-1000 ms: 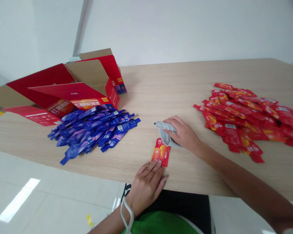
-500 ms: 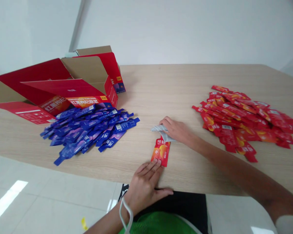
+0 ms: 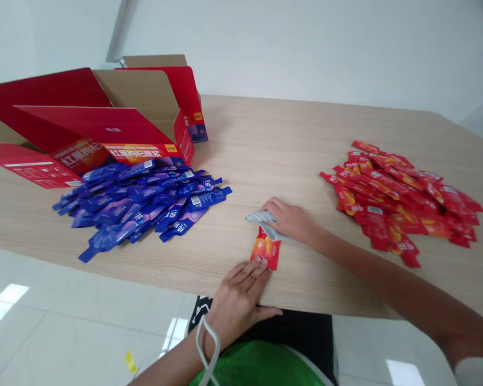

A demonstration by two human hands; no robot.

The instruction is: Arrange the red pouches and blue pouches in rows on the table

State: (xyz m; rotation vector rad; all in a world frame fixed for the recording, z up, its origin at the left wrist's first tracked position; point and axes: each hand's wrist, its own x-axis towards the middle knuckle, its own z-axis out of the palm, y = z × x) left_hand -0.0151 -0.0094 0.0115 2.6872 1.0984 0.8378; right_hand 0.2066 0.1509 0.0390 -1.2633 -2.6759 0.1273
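Note:
A single red pouch (image 3: pixel 265 249) with an orange fruit print lies flat near the table's front edge. My left hand (image 3: pixel 241 295) presses its lower end with outstretched fingertips, the thumb spread apart. My right hand (image 3: pixel 287 219) grips a folded grey cloth (image 3: pixel 261 216) over the pouch's upper end, which the cloth hides. Off to the right spreads a heap of similar red pouches (image 3: pixel 390 198). Blue pouches (image 3: pixel 145 201) with a purple print are piled on the left.
Behind the blue pile stands an open red cardboard box (image 3: pixel 140 126) with its flaps up. A second red box (image 3: pixel 189 99) is partly hidden behind it. The wooden table (image 3: pixel 265 139) reaches back to a white wall. A yellow scrap (image 3: pixel 130 362) lies on the tiled floor.
The cloth in my right hand has moved down over the upper part of the red pouch, covering its white lettering. My left hand stays on the lower end. The view has shifted slightly.

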